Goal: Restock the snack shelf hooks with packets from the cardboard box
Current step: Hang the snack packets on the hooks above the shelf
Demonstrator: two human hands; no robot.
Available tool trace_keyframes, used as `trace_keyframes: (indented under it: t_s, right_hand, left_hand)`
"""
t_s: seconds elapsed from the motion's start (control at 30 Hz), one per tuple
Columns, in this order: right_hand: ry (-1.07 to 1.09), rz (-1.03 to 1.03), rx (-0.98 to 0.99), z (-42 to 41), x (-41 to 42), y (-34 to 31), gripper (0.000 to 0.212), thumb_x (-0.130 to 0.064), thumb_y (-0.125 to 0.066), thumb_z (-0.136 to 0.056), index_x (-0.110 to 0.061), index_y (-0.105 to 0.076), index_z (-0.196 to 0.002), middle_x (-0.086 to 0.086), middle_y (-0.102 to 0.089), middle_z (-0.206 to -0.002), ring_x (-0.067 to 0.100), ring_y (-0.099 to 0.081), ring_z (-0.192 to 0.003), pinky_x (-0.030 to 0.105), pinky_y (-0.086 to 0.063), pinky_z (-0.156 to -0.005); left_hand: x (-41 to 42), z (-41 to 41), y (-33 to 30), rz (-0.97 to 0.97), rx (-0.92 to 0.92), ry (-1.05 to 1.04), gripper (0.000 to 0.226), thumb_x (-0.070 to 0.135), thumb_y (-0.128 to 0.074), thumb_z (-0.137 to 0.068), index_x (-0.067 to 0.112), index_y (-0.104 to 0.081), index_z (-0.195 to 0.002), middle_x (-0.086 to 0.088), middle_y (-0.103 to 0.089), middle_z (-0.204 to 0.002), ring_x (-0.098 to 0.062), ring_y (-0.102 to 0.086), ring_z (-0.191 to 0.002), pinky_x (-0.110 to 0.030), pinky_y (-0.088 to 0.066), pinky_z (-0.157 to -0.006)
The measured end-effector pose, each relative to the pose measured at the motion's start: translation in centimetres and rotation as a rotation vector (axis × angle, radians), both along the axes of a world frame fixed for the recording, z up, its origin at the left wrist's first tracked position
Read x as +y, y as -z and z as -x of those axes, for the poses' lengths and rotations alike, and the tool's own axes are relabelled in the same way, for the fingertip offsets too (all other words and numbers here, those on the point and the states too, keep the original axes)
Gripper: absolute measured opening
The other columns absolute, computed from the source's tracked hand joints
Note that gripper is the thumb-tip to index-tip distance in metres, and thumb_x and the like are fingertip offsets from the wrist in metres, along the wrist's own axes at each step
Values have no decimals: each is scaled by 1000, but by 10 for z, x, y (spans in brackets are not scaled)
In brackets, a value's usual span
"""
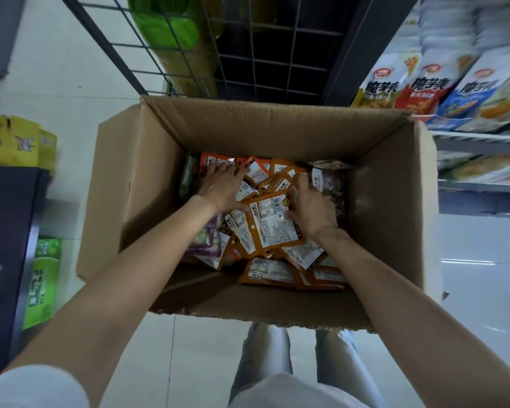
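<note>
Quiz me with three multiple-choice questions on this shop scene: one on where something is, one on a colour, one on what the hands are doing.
1. Where do the packets lie?
A) in the cardboard box
B) on the floor
C) on a chair

2. Which colour are most packets?
A) blue
B) orange
C) black

3. What are the hands doing?
A) hanging idle
B) closing flaps
C) reaching among packets

Answers: 1 A, the packets fill the cardboard box. 2 B, orange borders dominate. 3 C, left hand and right hand are both down on the pile.
</note>
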State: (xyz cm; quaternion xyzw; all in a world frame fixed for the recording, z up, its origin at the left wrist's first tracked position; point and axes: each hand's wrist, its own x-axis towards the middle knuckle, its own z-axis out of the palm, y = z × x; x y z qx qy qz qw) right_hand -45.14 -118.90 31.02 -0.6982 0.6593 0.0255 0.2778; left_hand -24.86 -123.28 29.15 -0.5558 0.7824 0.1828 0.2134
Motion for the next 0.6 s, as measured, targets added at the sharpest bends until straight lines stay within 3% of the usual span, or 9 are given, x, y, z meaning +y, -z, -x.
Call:
trace_keyframes:
  t_s: [0.17, 0.27, 0.37, 0.47, 0.5, 0.6]
  right_hand:
    - [13, 42, -44, 2, 7, -24, 53, -13, -66, -88, -18, -35, -130, 10, -66, -100, 30, -65, -90, 37, -48, -72]
    - [31, 129, -51, 10, 20, -56, 53, -10, -64, -88, -19, -37, -133, 10, -68, -93, 31, -67, -83, 35, -50, -64]
    - [161, 331, -145, 25, 40, -92, 45, -13, -68, -86, -16, -51, -127, 7, -70, -100, 27, -68, -87, 33, -53, -71]
    - [344, 534, -346, 49, 62, -144, 31, -14, -68, -87, -20, -61, -116, -12, -63, -105, 3, -60, -95, 9, -44, -77]
    - [353, 627, -414, 56, 67, -158, 28, -11, -67, -87, -20, -62, -114, -12, -61, -105, 0, -57, -95, 7, -43, -80]
    - [152, 1007, -499, 75, 71, -181, 11, -2, -62, -90, -4, -69, -98, 8, -69, -99, 21, -64, -93, 30, -50, -81]
  left_hand:
    - [-7, 1, -16, 63, 62, 79, 48, 44, -61, -88, 23, -50, -130, -4, -53, -136, -26, -45, -126, -38, -29, -105]
    - [1, 1, -46, 230, 193, 51, 38, 29, -63, -90, 20, -55, -126, -5, -56, -124, -28, -61, -102, -37, -48, -84]
    - [10, -3, -82, 431, 401, -72, 28, 31, -63, -90, 16, -61, -113, -5, -61, -109, -23, -64, -82, -31, -48, -65]
    - [26, 1, -127, 476, 619, -365, 28, 32, -64, -90, 14, -63, -111, 0, -67, -107, -9, -61, -87, -23, -48, -74]
    - [33, 5, -139, 412, 712, -505, 28, 31, -64, -90, 14, -62, -112, 2, -67, -107, -6, -60, -91, -21, -46, -79]
    - [58, 29, -172, 97, 1042, -853, 22, 25, -63, -91, 19, -61, -112, 0, -69, -108, -15, -65, -99, -38, -50, -93]
